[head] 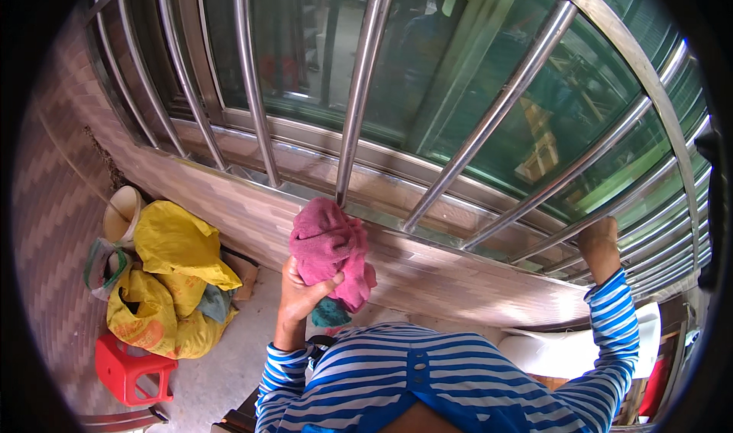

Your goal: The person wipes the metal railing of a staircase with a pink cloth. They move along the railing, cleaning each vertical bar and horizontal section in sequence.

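Observation:
My left hand (306, 290) holds a bunched pink cloth (329, 241) up against the lower rail, at the foot of one upright bar (366, 78) of a stainless-steel window grille. A dark green piece of fabric (331, 313) shows just below the cloth. On the right, my right hand (599, 247) is closed around another grille bar (635, 201), its fingertips hidden behind it. Past the bars are a tiled sill (389, 184) and sliding window panes (309, 49) of greenish glass.
Yellow plastic bags (174, 238), a white bucket (123, 212) and a red plastic stool (134, 370) stand on the concrete floor (223, 370) at the left. Below the grille runs a tiled wall (240, 207). A white object (555, 350) lies at the lower right.

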### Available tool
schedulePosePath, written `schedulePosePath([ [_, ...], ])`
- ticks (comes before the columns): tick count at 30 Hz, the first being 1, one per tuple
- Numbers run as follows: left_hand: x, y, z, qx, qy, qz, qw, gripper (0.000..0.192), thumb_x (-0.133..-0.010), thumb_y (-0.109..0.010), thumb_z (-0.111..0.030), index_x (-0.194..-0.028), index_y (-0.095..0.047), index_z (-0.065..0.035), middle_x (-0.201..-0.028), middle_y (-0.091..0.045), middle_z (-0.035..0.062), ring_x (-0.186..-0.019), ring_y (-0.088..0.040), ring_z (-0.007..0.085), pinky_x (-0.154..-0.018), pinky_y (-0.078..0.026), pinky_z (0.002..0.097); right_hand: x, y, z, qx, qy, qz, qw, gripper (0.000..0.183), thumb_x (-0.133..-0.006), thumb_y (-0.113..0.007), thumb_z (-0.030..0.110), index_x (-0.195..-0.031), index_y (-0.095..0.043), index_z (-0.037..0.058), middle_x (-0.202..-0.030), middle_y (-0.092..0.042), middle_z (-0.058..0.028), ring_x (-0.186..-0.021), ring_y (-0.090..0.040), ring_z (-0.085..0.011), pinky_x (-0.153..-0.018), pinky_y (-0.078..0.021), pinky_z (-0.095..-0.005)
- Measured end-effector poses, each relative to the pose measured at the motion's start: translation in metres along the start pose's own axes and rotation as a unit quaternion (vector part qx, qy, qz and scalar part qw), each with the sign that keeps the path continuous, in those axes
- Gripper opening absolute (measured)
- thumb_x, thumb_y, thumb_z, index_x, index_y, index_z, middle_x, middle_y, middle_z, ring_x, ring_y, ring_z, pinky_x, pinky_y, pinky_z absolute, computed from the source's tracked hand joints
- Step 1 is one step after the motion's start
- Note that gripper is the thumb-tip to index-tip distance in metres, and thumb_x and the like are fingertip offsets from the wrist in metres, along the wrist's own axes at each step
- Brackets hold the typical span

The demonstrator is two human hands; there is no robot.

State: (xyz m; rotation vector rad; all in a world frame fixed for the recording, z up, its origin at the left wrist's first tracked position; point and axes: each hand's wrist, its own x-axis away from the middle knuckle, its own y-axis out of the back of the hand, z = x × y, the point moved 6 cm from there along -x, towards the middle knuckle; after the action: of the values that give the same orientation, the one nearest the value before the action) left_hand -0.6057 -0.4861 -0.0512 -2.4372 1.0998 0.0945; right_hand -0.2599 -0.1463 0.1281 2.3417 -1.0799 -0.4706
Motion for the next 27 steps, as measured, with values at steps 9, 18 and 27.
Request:
schedulePosePath([
  [9, 0.003, 0.002, 0.003, 0.0, 0.017, 0.009, 1.0, 0.055, -0.071, -0.079, -0.003, -0.121, -0.058, 0.0, -0.113, -0.066, 0.0056, -0.104, -0.061, 0.016, -0.096, -0.045, 0.0328, 0.0, 0.029, 0.037, -0.09, 0.094, -0.11, 0.985, 0.007, -0.08, -0.06, 0.01, -0.079, -0.066, 0.0066, -0.082, -0.066, -0.0141, -0.08, -0.067, -0.0321, -0.067, -0.0536, -0.0407],
  [18, 0.012, 0.017, -0.004, -0.001, 0.011, -0.044, 0.999, 0.052, -0.072, -0.079, 0.0, -0.119, -0.059, -0.0015, -0.109, -0.066, 0.0036, -0.101, -0.061, 0.0135, -0.093, -0.047, 0.0314, 0.043, 0.071, 0.025, -0.279, 0.071, 0.043, 0.957, 0.014, -0.079, -0.067, 0.016, -0.088, -0.073, 0.0073, -0.084, -0.069, -0.0158, -0.081, -0.066, -0.0347, -0.072, -0.0529, -0.0453],
  [27, 0.005, 0.055, -0.025, -0.007, 0.0, -0.051, 0.999, 0.051, -0.071, -0.079, 0.0, -0.118, -0.06, -0.0012, -0.109, -0.067, 0.004, -0.101, -0.061, 0.0146, -0.094, -0.046, 0.0323, 0.052, 0.205, 0.14, -0.617, 0.378, -0.123, 0.679, 0.034, -0.089, -0.059, 0.005, -0.124, -0.057, 0.0031, -0.118, -0.062, -0.0204, -0.098, -0.064, -0.0367, -0.083, -0.0533, -0.0398],
])
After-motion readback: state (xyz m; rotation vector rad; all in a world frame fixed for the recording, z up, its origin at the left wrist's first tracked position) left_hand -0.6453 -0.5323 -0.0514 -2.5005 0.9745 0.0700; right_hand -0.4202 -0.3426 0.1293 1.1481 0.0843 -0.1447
